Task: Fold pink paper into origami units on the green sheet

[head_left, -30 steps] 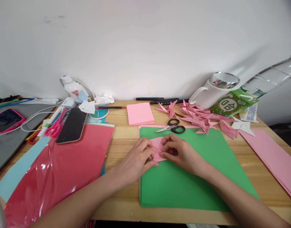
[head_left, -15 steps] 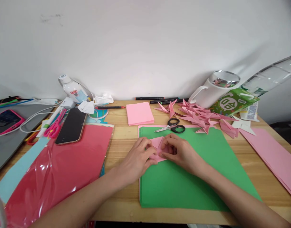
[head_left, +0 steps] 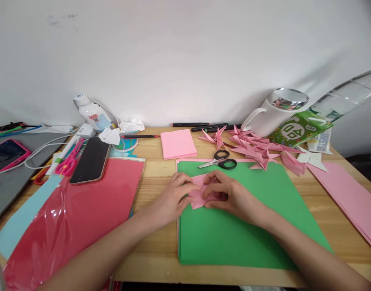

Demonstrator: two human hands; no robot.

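A small pink paper piece point(head_left: 200, 193), partly folded, lies on a stack of green sheets point(head_left: 240, 230) in the middle of the wooden table. My left hand point(head_left: 173, 196) pinches its left edge, fingers curled closed on it. My right hand point(head_left: 230, 196) presses and pinches it from the right, fingers bent over the fold. Both hands hide much of the paper. Black-handled scissors point(head_left: 220, 160) lie just beyond the hands on the green stack's far edge.
A pink note stack point(head_left: 178, 144) and several folded pink shapes point(head_left: 255, 147) sit behind. A red plastic-wrapped sheet pack point(head_left: 73, 214) with a phone point(head_left: 91, 160) on it lies at left. A white mug point(head_left: 273, 113), green packet point(head_left: 300, 129) and pink sheets point(head_left: 349, 198) are at right.
Both hands have shifted slightly and drawn closer over the pink paper, which now shows a different folded outline with a corner poking out below the fingers.
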